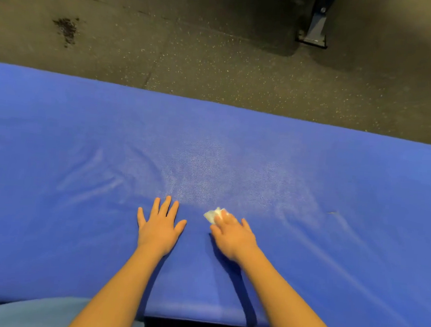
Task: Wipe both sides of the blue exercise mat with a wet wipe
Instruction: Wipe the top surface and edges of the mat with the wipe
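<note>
- Light blue clothing (33, 314) fills the bottom corners of the view, and two bare forearms reach forward from it over the near edge of the blue exercise mat (335, 184).
- The mat lies flat on the floor and runs across the whole width of the view, with its near edge just in front of the person.
- The left hand (160, 227) rests palm down on the mat, fingers straight and spread, holding nothing.
- Just beside it, the right hand (233, 235) lies on the mat with its fingers stretched forward over a crumpled white wet wipe (213, 214), pressing it against the surface. The thumb sticks out to the side, apart from the wipe. The fingertips are blurred.
- Beyond both hands a paler, speckled sheen spreads over the middle of the mat, and soft creases fan out to the left.
- Past the far edge lies dark speckled floor (216, 61) with a dark stain (67, 29) at the left.
- A grey metal foot (315, 30) of some equipment stands on the floor at the upper right.
</note>
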A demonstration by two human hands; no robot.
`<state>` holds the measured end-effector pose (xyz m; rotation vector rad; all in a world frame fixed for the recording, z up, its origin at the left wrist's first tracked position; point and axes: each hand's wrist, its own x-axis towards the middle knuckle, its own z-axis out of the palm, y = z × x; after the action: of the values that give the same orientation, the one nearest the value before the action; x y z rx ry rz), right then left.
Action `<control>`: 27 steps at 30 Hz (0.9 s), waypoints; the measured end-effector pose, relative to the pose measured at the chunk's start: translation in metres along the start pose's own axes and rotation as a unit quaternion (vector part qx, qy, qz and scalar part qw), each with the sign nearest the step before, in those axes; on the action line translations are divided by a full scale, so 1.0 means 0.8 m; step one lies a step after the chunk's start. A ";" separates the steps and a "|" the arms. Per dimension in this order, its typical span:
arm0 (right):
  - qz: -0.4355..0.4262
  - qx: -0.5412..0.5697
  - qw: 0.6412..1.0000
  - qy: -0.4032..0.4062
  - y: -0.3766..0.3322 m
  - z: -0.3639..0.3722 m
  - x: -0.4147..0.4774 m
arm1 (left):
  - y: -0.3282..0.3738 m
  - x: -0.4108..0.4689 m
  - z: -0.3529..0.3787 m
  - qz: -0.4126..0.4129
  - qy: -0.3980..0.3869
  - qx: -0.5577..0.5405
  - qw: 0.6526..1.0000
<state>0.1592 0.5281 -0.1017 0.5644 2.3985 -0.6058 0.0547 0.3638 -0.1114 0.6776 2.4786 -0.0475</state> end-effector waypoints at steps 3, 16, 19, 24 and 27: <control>0.080 -0.015 0.997 0.008 0.008 -0.002 -0.005 | -0.002 -0.005 -0.006 0.009 -0.011 -0.009 1.000; 0.034 0.037 0.999 0.011 -0.033 0.031 -0.065 | -0.022 -0.068 -0.032 0.032 -0.105 0.010 0.994; -0.063 0.016 0.997 -0.040 -0.044 0.023 -0.086 | -0.034 -0.090 -0.030 0.013 -0.089 0.006 0.996; 0.050 -0.045 0.998 0.011 -0.006 0.013 -0.091 | -0.050 -0.124 -0.018 0.003 -0.072 -0.014 0.997; 0.007 -0.012 1.000 0.014 -0.041 0.037 -0.110 | -0.046 -0.125 -0.013 -0.007 -0.055 -0.027 0.998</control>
<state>0.2195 0.4637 -0.0580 0.5830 2.4219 -0.5668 0.1032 0.2872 -0.0536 0.6179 2.3705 -0.0220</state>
